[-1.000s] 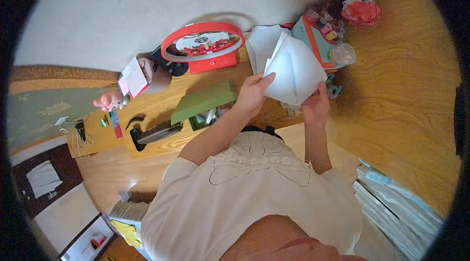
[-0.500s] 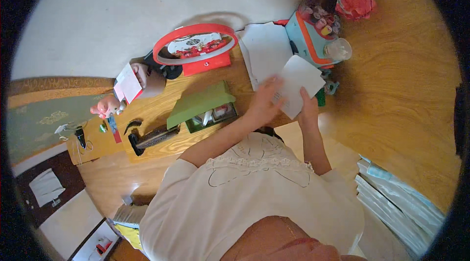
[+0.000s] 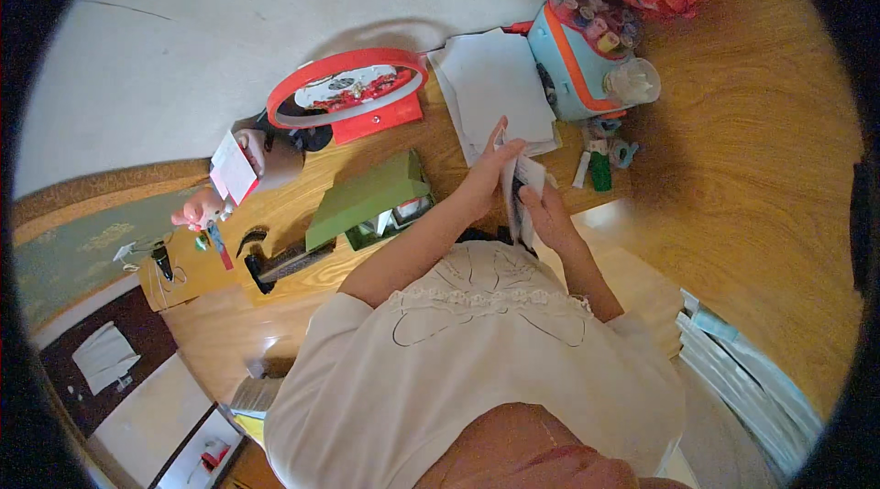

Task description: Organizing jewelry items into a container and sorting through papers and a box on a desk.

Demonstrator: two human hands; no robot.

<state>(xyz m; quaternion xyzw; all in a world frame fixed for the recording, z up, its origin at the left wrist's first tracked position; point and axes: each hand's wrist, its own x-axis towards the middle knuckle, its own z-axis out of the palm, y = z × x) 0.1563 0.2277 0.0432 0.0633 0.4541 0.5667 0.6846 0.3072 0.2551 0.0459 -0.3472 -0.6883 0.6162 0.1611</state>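
Observation:
My left hand (image 3: pixel 492 168) presses along the left side of a white paper piece (image 3: pixel 530 172), possibly a folded sheet or envelope. On the other side, my right hand (image 3: pixel 548 212) grips its lower right part, thumb toward the inside. The paper stands nearly edge-on, parted at the top, with a small dark patch between its sides that I cannot make out. Just beyond my hands lies a stack of white sheets (image 3: pixel 495 86) on the wooden desk (image 3: pixel 449 164).
A green box (image 3: pixel 376 200) with its lid ajar stands left of my hands, near a hammer-shaped dark object (image 3: pixel 284 264). Behind are a red round-framed ornament (image 3: pixel 353 90) and a blue-orange box (image 3: pixel 573 67). A green item (image 3: pixel 599 172) lies at right.
The paper has turned from facing up to nearly edge-on and come lower, its sides parted. Both hands shifted with it, the left now along its side. The view has moved slightly.

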